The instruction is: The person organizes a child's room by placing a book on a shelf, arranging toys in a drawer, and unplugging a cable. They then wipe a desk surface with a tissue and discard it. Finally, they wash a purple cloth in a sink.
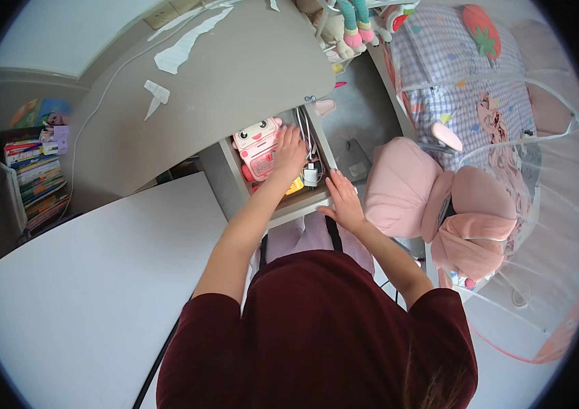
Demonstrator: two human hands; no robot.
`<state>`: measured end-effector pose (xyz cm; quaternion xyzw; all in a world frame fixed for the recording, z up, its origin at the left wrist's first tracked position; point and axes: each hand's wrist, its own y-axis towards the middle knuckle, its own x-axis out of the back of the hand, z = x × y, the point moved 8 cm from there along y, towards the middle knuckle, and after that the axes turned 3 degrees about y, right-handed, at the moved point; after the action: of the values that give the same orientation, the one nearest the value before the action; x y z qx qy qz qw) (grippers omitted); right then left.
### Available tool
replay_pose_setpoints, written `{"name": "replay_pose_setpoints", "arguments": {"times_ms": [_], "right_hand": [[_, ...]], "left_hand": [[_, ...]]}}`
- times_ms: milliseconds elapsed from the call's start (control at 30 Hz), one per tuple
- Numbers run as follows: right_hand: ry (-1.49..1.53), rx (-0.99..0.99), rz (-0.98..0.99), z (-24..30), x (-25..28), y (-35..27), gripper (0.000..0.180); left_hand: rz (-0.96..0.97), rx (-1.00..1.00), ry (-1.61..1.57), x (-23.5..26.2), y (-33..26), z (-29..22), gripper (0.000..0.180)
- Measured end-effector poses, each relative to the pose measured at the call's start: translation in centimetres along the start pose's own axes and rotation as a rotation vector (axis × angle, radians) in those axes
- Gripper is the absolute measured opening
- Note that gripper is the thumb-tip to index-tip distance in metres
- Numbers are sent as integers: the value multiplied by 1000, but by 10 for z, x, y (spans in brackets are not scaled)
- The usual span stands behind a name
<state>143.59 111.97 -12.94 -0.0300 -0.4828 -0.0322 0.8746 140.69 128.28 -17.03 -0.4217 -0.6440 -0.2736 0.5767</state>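
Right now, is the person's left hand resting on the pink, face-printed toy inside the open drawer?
Yes, the left hand lies on the pink toy in the open drawer, while the right hand rests at the drawer's front edge.

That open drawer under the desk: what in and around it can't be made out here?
- Head view: the drawer's back part, hidden under the grey desktop.
- Lower part of the pink robot-faced toy, covered by the left hand.
- White charger and cables: too small to tell apart.
- Whether the right hand grips the drawer's edge or only rests there.
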Motion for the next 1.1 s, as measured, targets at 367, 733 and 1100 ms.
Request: {"name": "replay_pose_setpoints", "arguments": {"times_ms": [367, 733, 1100], "right_hand": [[-115, 88, -118, -10, 6, 95, 92], [-630, 337, -124, 14, -2, 236, 47], [51, 282, -159, 11, 52, 237, 51]], "left_hand": [[-385, 392, -224, 76, -163, 68, 47], [-542, 689, -292, 87, -180, 85, 46], [-586, 792, -314, 92, -157, 114, 37]]}}
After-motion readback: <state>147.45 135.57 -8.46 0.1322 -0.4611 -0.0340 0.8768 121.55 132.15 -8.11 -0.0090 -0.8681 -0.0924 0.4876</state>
